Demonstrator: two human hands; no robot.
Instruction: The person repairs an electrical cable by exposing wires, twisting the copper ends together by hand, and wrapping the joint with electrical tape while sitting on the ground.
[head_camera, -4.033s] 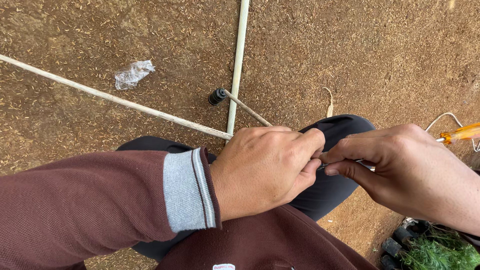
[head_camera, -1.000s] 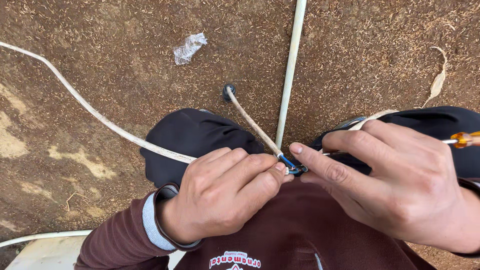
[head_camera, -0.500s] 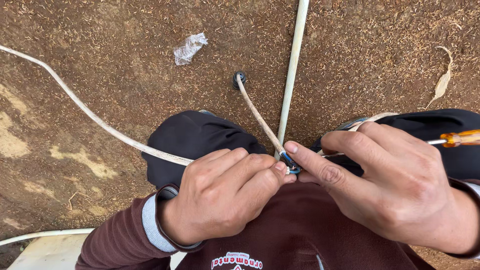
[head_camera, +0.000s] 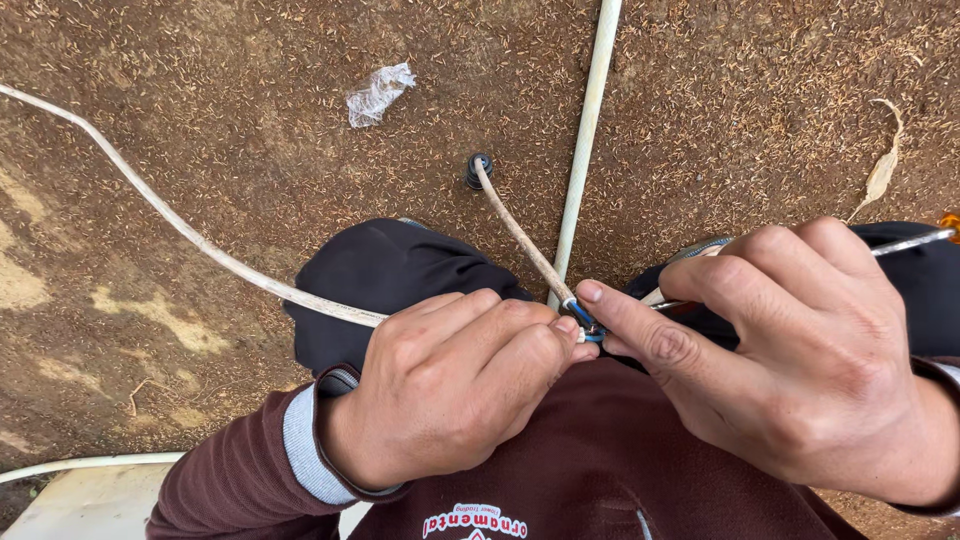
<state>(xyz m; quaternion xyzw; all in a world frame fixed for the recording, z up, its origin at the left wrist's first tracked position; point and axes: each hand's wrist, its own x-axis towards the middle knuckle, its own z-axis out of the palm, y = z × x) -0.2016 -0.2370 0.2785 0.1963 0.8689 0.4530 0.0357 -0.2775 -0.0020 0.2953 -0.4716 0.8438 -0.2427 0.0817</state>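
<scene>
Dirty cream-coloured cable (head_camera: 520, 235), thin and round, runs from a small black cap (head_camera: 479, 170) on the ground toward the person and ends at the middle of the view, where short blue inner wires (head_camera: 583, 317) show at its stripped end. The left hand (head_camera: 455, 385) is curled into a loose fist with its fingertips pinched on that end. The right hand (head_camera: 800, 360) meets it from the right, thumb tip pressing on the blue wires, while its fingers are also closed around the thin metal shaft of a screwdriver (head_camera: 905, 243), whose orange handle (head_camera: 948, 224) just shows at the right edge.

Both hands work above the person's dark trousers (head_camera: 385, 275) and maroon sweater (head_camera: 580, 470), which has a grey cuff at the left wrist. A pale rigid pipe (head_camera: 588, 130) runs from the far edge toward the hands, just right of the cable. A second long whitish cable (head_camera: 170, 215) curves in from the far left and passes behind the left hand. On the brown, chaff-strewn soil (head_camera: 200, 90) lie a crumpled clear plastic scrap (head_camera: 378, 93), far and left of the cap, and a dry leaf (head_camera: 882, 170) at the far right. A white slab (head_camera: 85, 500) shows at the near left corner. The sweater carries a small white and red printed patch at the near edge.
</scene>
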